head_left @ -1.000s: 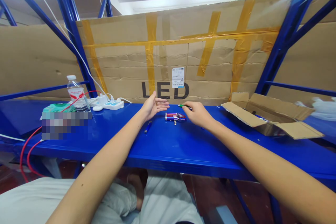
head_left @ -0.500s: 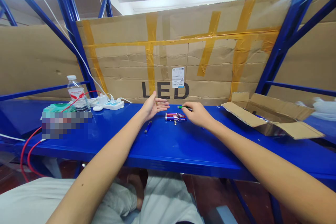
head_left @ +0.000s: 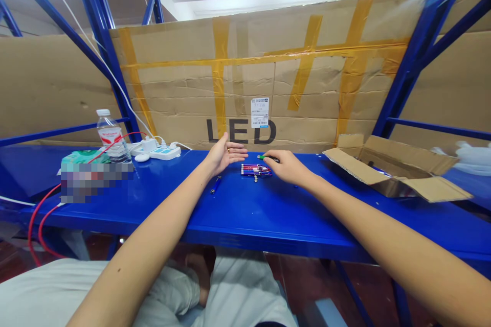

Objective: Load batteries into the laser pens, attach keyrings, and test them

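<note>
My left hand (head_left: 226, 155) is open, its fingers stretched out to the right with nothing in them. Between my right hand (head_left: 286, 164) and its fingertips is a slim dark stick with a green end (head_left: 262, 157), pointing left. Just below and between my hands lies a row of small shiny pen-like tubes (head_left: 251, 170), red and blue-purple with silver ends. A small metal piece (head_left: 255, 178) hangs out at the row's near side. One separate blue tube (head_left: 216, 185) rests at a slant below my left wrist, touching nothing else but the table.
On the blue table (head_left: 245, 214), an open cardboard box (head_left: 402, 171) stands right with a blue item inside. At left are a water bottle (head_left: 112, 135), a green packet (head_left: 84, 158), a power strip (head_left: 164, 150) and red cables (head_left: 36, 225). A large cardboard panel (head_left: 184, 97) closes the back.
The green-ended stick in my right hand has shifted very slightly to the left. My left hand and the row of tubes stay where they were.
</note>
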